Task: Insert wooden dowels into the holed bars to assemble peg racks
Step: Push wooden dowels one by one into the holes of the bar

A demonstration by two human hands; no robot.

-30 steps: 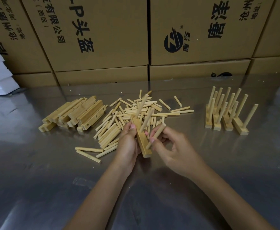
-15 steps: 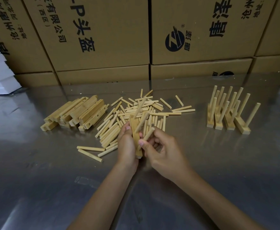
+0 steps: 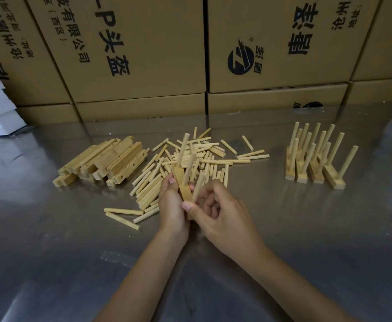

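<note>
Since the frame half a second ago, the right hand has brought its loose dowel closer to the near end of the holed bar, and the bar now stands more upright in the left hand. The left hand is closed around the bar, thumb on its left side. Two dowels already stand in the bar, leaning away toward 12 o'clock. The right hand pinches the loose dowel between thumb and fingers, its lower end hidden behind the thumb at the bar's near end; I cannot tell if it is already in a hole.

Behind the hands, at 12 o'clock, lies the pile of loose dowels on the metal surface. At 10 o'clock is the stack of holed bars. At 2 o'clock stand four finished peg racks, side by side. Cardboard boxes form a wall along the far edge.
</note>
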